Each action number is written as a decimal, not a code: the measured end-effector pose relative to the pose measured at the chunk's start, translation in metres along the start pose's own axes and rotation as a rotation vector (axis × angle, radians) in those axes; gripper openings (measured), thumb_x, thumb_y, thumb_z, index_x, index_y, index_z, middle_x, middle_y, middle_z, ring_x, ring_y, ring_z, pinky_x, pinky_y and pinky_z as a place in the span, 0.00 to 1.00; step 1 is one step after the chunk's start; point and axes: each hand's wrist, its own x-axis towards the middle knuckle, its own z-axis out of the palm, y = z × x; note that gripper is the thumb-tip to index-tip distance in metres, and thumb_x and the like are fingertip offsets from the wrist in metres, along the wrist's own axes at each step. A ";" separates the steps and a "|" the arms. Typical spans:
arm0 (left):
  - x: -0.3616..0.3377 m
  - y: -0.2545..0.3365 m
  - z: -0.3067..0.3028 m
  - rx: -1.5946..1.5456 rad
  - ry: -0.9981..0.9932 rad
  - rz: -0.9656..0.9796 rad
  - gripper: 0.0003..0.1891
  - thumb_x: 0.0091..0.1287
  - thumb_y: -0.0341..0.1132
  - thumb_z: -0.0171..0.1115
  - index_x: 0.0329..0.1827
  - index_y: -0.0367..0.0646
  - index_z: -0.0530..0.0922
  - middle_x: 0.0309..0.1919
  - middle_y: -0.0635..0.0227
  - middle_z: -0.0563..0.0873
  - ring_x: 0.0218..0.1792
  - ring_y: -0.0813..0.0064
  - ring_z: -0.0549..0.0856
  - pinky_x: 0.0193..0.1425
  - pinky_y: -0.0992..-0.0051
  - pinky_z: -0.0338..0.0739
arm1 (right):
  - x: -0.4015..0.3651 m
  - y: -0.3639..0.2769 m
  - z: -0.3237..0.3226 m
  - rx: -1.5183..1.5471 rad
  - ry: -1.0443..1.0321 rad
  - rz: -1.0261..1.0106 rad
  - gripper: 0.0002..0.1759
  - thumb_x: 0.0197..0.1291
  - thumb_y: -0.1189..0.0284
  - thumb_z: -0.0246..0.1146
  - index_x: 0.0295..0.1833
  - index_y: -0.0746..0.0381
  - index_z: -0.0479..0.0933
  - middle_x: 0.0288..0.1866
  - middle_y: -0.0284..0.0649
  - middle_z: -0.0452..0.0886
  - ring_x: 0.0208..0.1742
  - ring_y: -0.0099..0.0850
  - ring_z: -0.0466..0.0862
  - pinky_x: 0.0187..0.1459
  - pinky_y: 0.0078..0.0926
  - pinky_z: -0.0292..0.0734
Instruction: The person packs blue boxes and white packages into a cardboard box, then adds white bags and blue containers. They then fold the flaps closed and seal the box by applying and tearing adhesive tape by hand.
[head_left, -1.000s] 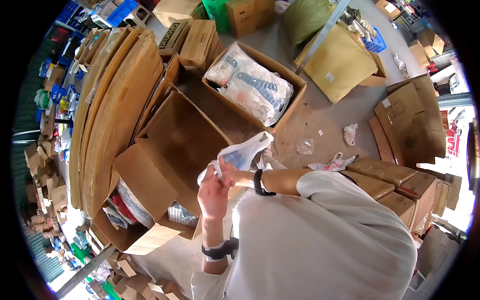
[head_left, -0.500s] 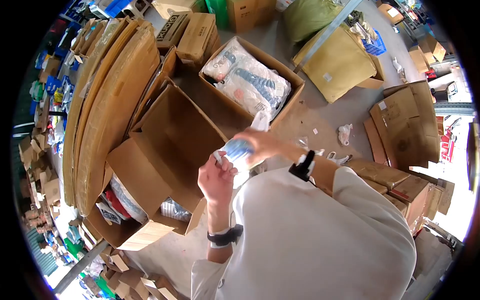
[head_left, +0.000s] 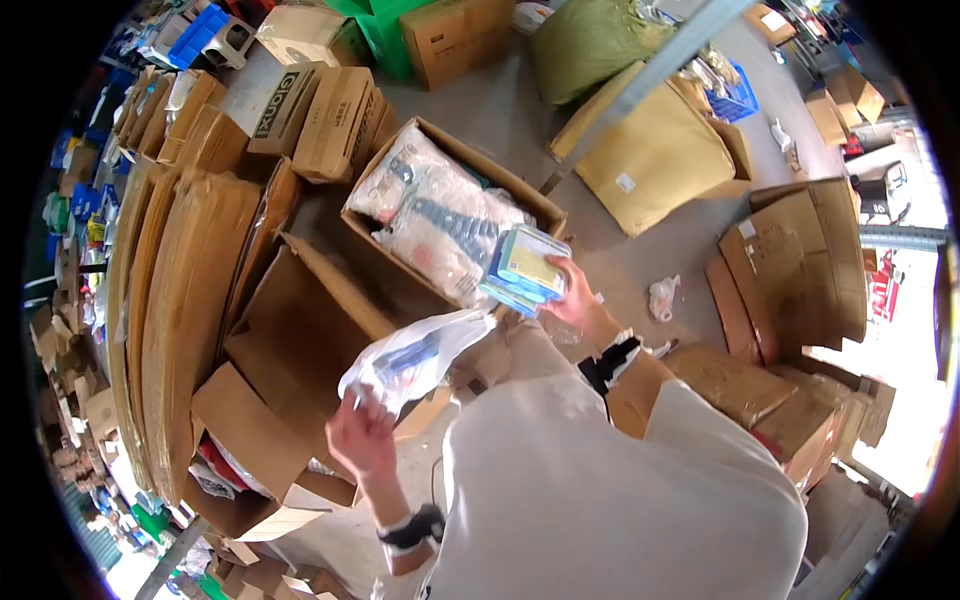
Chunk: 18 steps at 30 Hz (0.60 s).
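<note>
Your left hand (head_left: pixel 362 437) curls its fingers inward in a closed grip, the left forearm (head_left: pixel 380 492) extending forward with the elbow end nearest you. Your right hand (head_left: pixel 572 295) reaches farther forward, fingers bent in a firm hold, the right forearm (head_left: pixel 648 386) slanting back toward your torso (head_left: pixel 610 490). Both hands are well apart.

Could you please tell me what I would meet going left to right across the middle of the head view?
Upright flat cartons, left hand gripping a white plastic bag, right hand holding small boxes, crumpled bag on the floor, leaning cardboard.
</note>
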 end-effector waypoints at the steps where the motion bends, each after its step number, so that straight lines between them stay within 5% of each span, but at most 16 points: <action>1: 0.002 0.002 -0.005 -0.072 -0.062 -0.011 0.25 0.73 0.49 0.50 0.55 0.33 0.74 0.27 0.72 0.67 0.24 0.81 0.63 0.29 0.82 0.59 | 0.018 -0.019 -0.008 -0.014 0.040 0.003 0.29 0.64 0.56 0.67 0.67 0.57 0.74 0.61 0.41 0.84 0.61 0.40 0.83 0.65 0.49 0.75; 8: 0.020 0.013 0.039 -0.268 -0.115 0.111 0.27 0.72 0.48 0.54 0.60 0.29 0.73 0.31 0.67 0.69 0.29 0.79 0.66 0.34 0.79 0.64 | 0.099 -0.087 -0.022 -0.352 0.365 -0.118 0.40 0.58 0.52 0.73 0.71 0.57 0.69 0.64 0.41 0.80 0.64 0.37 0.81 0.63 0.43 0.75; 12: 0.040 0.012 0.056 -0.262 0.052 0.127 0.29 0.71 0.48 0.53 0.65 0.30 0.72 0.33 0.66 0.70 0.31 0.76 0.66 0.37 0.75 0.66 | 0.201 -0.095 -0.044 -0.806 0.364 -0.354 0.44 0.49 0.58 0.79 0.71 0.57 0.70 0.64 0.50 0.78 0.63 0.42 0.81 0.63 0.40 0.76; 13: 0.052 0.011 0.074 -0.293 0.501 0.167 0.31 0.71 0.48 0.52 0.68 0.29 0.71 0.36 0.63 0.75 0.32 0.75 0.70 0.38 0.75 0.67 | 0.222 -0.098 -0.037 -0.981 0.386 -0.422 0.43 0.49 0.57 0.79 0.70 0.57 0.70 0.65 0.51 0.77 0.63 0.45 0.81 0.63 0.42 0.76; 15: 0.069 0.007 0.025 -0.205 0.054 0.062 0.35 0.71 0.50 0.53 0.72 0.30 0.67 0.47 0.57 0.82 0.33 0.75 0.74 0.37 0.73 0.72 | 0.263 -0.101 -0.023 -1.337 0.432 -0.549 0.43 0.49 0.57 0.79 0.70 0.57 0.71 0.65 0.53 0.76 0.64 0.49 0.80 0.64 0.44 0.76; 17: 0.091 0.003 0.007 -0.190 0.075 0.052 0.35 0.73 0.53 0.53 0.73 0.34 0.67 0.59 0.51 0.83 0.28 0.78 0.69 0.35 0.75 0.69 | 0.315 -0.092 -0.020 -1.413 0.370 -0.742 0.44 0.49 0.57 0.79 0.71 0.56 0.70 0.68 0.57 0.71 0.66 0.57 0.77 0.65 0.47 0.76; 18: 0.099 0.004 0.005 -0.098 0.251 0.027 0.37 0.70 0.56 0.56 0.75 0.38 0.66 0.61 0.52 0.82 0.27 0.78 0.69 0.32 0.74 0.68 | 0.340 -0.082 -0.025 -1.471 0.347 -0.845 0.44 0.49 0.57 0.79 0.71 0.56 0.70 0.69 0.58 0.70 0.66 0.58 0.76 0.66 0.47 0.75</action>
